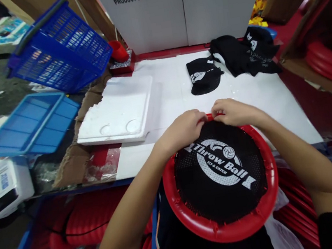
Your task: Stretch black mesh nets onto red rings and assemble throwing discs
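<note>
A round throw-ball catch disc, black mesh in a red plastic ring with white "Throw Ball" print, lies tilted over my lap against the table's front edge. At its far rim, my left hand pinches the ring with closed fingers. Close beside it my right hand also grips that rim, fingertips bent over the red edge. The fingertips hide the bit of rim between them. Beyond my hands, a black printed mesh piece lies on the white table surface, with a pile of similar black pieces behind it.
A white foam lid rests at the left of the table. Further left are a blue basket and a light-blue tray. White cartons stand at the back. Red rings fill a bin below, and more red rings sit at right.
</note>
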Tool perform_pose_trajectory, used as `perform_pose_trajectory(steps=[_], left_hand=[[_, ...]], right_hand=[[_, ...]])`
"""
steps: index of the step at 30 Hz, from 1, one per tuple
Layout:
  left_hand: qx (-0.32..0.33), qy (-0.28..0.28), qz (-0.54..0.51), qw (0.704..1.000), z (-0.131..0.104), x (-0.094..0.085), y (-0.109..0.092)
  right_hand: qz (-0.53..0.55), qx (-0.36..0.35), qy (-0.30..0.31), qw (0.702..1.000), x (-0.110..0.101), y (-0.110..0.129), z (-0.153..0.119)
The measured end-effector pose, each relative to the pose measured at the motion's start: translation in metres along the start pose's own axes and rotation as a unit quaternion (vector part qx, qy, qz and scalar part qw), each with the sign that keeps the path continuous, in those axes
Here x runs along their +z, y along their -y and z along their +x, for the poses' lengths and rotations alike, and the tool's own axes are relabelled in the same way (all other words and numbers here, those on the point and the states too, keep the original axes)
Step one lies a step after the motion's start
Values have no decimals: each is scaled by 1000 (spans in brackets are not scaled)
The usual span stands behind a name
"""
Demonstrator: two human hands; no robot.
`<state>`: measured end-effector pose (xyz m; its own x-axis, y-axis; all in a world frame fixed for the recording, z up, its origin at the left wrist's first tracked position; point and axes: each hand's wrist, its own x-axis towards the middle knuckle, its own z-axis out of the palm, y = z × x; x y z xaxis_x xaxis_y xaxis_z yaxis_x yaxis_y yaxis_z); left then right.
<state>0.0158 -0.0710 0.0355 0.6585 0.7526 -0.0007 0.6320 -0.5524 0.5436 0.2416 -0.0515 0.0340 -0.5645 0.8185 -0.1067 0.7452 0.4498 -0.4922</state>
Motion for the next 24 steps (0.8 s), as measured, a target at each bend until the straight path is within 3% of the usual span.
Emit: perform_pose_trajectory(steps=[4, 7, 8, 10, 12, 14, 15, 18, 21, 24], left_hand=[[20, -25, 175, 984, -14, 27, -17], [18, -52, 261, 964, -15, 40, -14], [13, -67, 280, 958, -13, 40, -12], [10, -110, 294, 949, -8, 34, -7], [15, -144, 274, 951, -5, 28, -6], [23, -105, 235, 966, -5, 30, -7], [23, -61, 217, 974, -6, 35, -9], [8, 40, 194, 980, -7, 54, -21], [8, 24, 147, 989, -15, 53, -39], [38, -17, -11, 999, -54, 36, -52]], right_hand=[[-172, -32, -17, 984, 5, 20, 3], [-82, -58, 36, 994, -3, 4, 8], [-39, -72, 26, 996, -10, -9, 5], [1, -69, -68, 995, -28, -42, -13], [-43, 15, -225, 973, -54, -80, -47], [-124, 163, -382, 901, -85, -117, -89], [-135, 204, -424, 872, -100, -133, -110], [-135, 255, -469, 835, -136, -170, -165], [-125, 245, -463, 843, -154, -191, -196], [-127, 199, -482, 844, -153, -192, -210]])
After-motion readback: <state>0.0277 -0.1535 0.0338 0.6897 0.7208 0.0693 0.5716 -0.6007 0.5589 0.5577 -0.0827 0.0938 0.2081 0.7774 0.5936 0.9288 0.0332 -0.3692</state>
